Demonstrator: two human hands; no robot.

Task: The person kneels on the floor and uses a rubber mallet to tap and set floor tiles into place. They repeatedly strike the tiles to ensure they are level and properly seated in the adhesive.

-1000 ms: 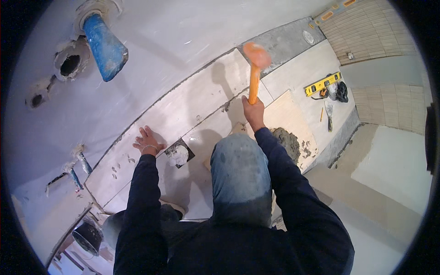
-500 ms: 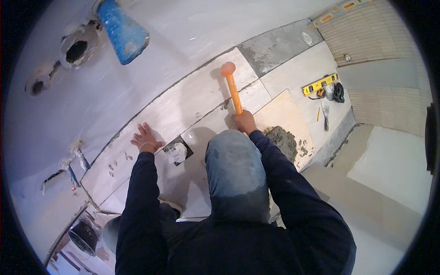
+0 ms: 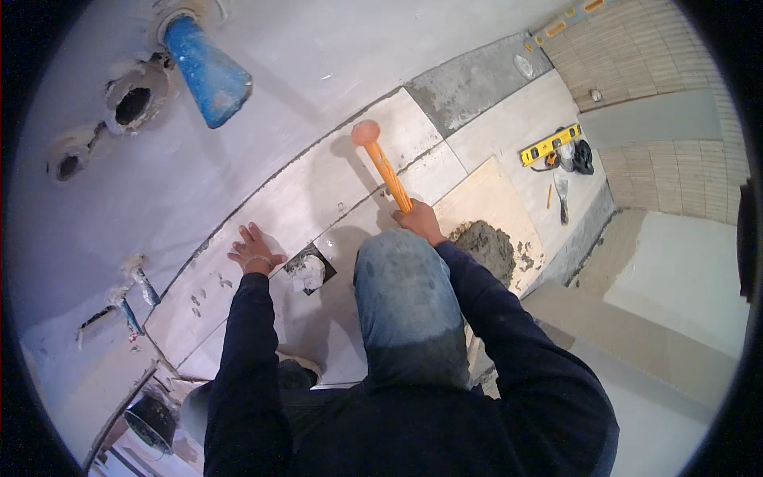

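Observation:
My right hand [image 3: 419, 221] is wrapped round the lower end of the orange handle of a rubber mallet [image 3: 385, 170]. Its rounded, pale orange head points toward the wall, over a large light floor tile [image 3: 318, 179]; whether it touches the tile I cannot tell. With fingers spread, my left hand [image 3: 256, 248] lies flat on the tiles near the wall. Just right of that hand, a square dark cutout [image 3: 327, 270] in the tiles has a white, crumpled plug [image 3: 307, 273] in it. A heap of grey mortar [image 3: 485, 248] sits on a tan board [image 3: 501, 199] beside my right forearm.
A yellow spirit level [image 3: 550, 145], a putty knife [image 3: 563, 199] and a pencil [image 3: 549, 195] lie on the right tiles. Bare grey screed [image 3: 477, 83] borders them at the back. A blue pipe [image 3: 207, 71] juts from the wall. A black bucket [image 3: 151, 423] stands at lower left.
The mallet's head has swung left and slightly toward me, with my right hand still round its handle. My left hand stays flat on the tiles. The view has shifted slightly.

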